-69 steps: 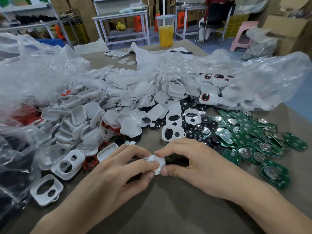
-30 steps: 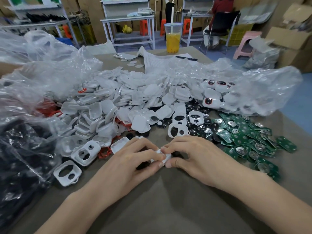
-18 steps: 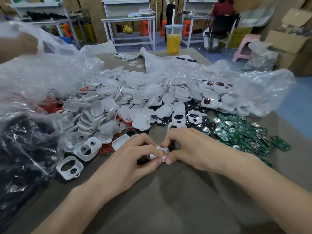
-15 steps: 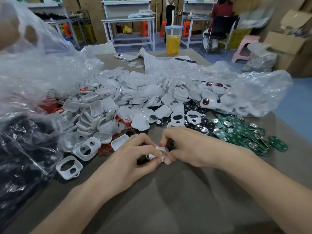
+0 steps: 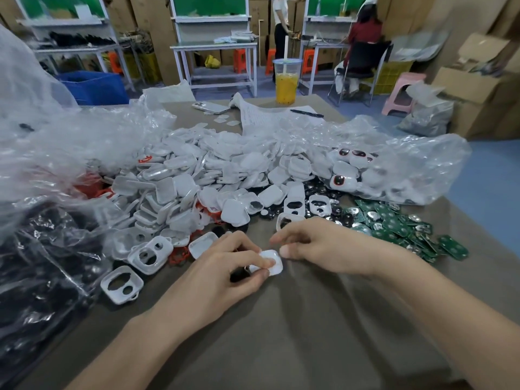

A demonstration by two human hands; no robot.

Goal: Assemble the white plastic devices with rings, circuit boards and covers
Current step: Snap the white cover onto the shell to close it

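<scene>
White device (image 5: 269,261) pinched in left hand (image 5: 225,273); right hand (image 5: 318,246) loosely curled, empty; no writing legible.

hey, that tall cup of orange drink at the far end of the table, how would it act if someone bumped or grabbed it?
The drink cup is tall and narrow with a straw, so it would probably tip easily. It looks only partly full, so likely moderate weight with liquid sloshing. Its thin clear plastic wall may flex if squeezed.

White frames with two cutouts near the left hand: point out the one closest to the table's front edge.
It is the white frame lying alone, cutouts up, on bare table. The other frame sits farther back against the pile.
</scene>
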